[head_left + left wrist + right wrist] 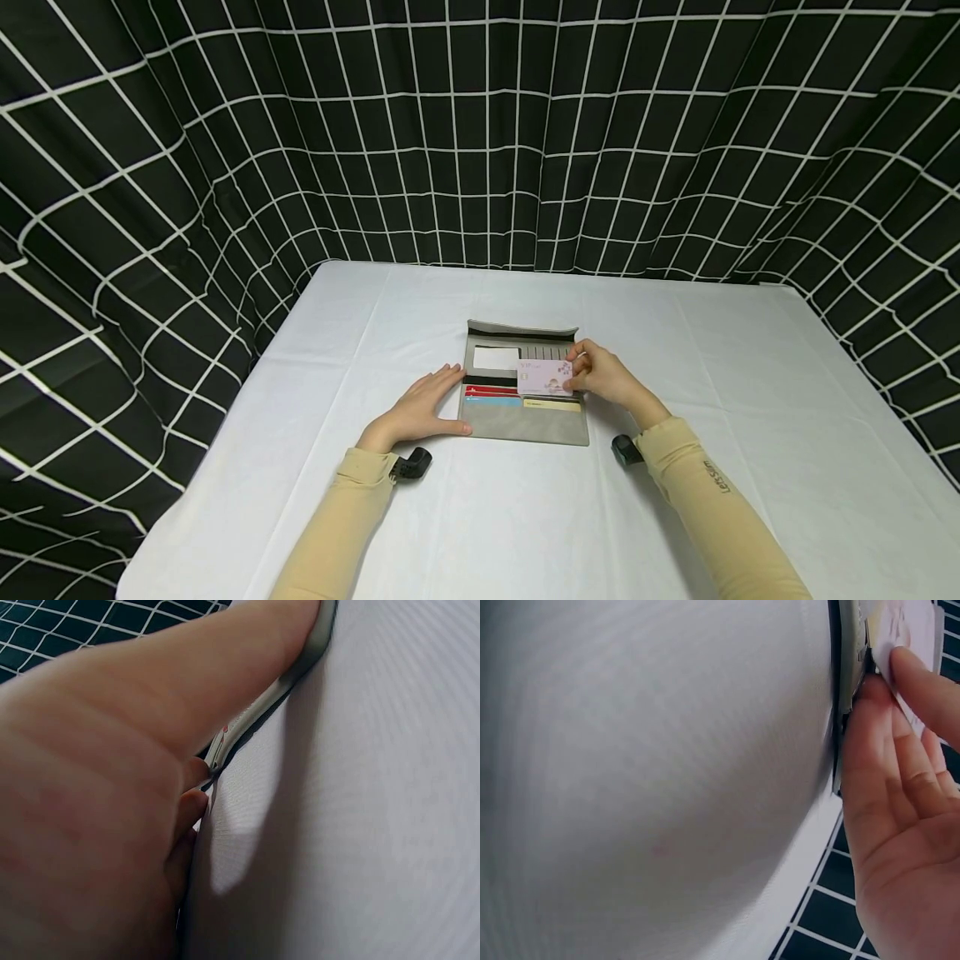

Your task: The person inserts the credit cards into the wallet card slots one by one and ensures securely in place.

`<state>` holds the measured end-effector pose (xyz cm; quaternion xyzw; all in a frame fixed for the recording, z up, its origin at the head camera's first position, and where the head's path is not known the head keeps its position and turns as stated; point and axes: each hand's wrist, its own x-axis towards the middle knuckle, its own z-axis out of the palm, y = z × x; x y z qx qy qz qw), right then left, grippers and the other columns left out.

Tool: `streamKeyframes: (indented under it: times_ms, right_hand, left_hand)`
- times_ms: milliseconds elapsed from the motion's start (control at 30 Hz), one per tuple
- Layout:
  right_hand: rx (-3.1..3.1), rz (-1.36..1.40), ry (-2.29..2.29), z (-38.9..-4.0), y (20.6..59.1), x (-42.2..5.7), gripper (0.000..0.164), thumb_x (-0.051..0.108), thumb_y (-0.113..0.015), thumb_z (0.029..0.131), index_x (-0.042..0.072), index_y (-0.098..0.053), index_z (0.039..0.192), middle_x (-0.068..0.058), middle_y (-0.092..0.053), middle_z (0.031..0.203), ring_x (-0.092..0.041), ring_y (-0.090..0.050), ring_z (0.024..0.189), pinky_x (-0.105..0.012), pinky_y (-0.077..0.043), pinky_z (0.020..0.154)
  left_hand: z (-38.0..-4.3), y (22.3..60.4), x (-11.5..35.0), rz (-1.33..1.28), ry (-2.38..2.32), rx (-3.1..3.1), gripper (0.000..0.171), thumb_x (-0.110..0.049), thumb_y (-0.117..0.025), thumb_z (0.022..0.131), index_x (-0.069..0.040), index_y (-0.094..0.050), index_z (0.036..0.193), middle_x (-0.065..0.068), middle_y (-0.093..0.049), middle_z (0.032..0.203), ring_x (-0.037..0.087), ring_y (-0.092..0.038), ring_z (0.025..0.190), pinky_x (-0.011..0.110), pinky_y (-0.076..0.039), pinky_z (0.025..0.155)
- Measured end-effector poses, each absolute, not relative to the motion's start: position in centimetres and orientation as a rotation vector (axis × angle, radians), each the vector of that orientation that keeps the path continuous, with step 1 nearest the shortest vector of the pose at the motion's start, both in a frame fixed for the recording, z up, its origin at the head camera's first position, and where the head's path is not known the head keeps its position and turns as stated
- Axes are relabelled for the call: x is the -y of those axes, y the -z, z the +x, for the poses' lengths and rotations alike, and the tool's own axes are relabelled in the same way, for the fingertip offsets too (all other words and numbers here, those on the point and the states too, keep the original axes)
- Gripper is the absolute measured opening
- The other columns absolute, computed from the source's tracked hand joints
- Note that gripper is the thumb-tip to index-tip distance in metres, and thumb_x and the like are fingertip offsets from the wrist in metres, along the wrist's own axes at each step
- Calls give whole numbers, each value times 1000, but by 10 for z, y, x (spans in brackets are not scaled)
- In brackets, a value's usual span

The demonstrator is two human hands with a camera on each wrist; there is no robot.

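Observation:
A grey wallet (525,425) lies unfolded on the table, its top flap raised at the far edge. Between thumb and fingers, my right hand (606,379) pinches a pale pink VIP card (542,377) by its right end; the card is over the wallet's right half. In the right wrist view the thumb presses the face of the pink card (909,637). My left hand (420,410) rests at the wallet's left edge, fingers straight, thumb on the lower left corner. Red cards (491,390), a blue card (491,402) and a yellowish card (551,406) sit in the slots.
A white cloth covers the table (360,517). A white panel (495,358) and several narrow slots show in the wallet's upper half. Black curtain with a white grid (495,125) hangs behind and at both sides. Black wrist cameras (412,463) sit on both wrists.

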<state>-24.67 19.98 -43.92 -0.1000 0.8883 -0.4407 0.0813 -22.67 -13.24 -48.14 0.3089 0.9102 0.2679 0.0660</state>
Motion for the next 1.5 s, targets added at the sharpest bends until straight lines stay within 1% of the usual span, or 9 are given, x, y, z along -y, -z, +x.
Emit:
streamKeyframes:
  times_ms: [200,600,800,967,1200,1500]
  right_hand:
    - [-2683,-337,1272,-246,439,-202,42,-4,-76,71,-2,-47,102,-13,-57,81,-20,-50,70,-30,-42,63]
    - [-2730,-375,1194,-244,438,-202,41,-2,-76,72,-1,-46,100,-7,-51,75,-18,-46,65,-30,-40,60]
    - [-2749,-408,1177,-244,440,-202,40,-1,-76,73,0,-46,99,-5,-49,73,-17,-45,63,-28,-39,57]
    - [-2749,-431,1191,-244,440,-202,41,-2,-76,72,1,-44,98,-5,-49,72,-16,-45,63,-27,-38,56]
    - [-2755,-469,1195,-243,443,-206,41,-2,-76,72,1,-43,97,-8,-50,75,-16,-45,64,-24,-39,55]
    - [-2782,-471,1178,-243,441,-203,40,1,-76,73,2,-44,97,-3,-50,69,-15,-44,62,-26,-37,56]
  left_hand:
    - [-226,480,132,920,-810,-2743,97,-57,-67,75,-9,-24,147,7,-20,152,21,-11,138,40,-8,111]
    - [-227,481,132,915,-806,-2737,96,-57,-66,76,-10,-23,148,7,-19,152,19,-10,139,39,-7,111]
    - [-226,479,132,927,-824,-2737,96,-56,-67,75,-8,-25,147,8,-21,151,21,-12,138,41,-8,111]
    - [-225,480,132,932,-827,-2742,96,-56,-67,75,-8,-25,147,8,-21,151,22,-12,138,41,-9,111]
    - [-226,482,131,934,-826,-2735,97,-58,-66,75,-8,-24,147,9,-20,151,22,-12,138,41,-8,111]
    - [-225,479,132,922,-801,-2742,97,-58,-66,75,-8,-23,147,8,-18,152,20,-10,139,39,-7,111]
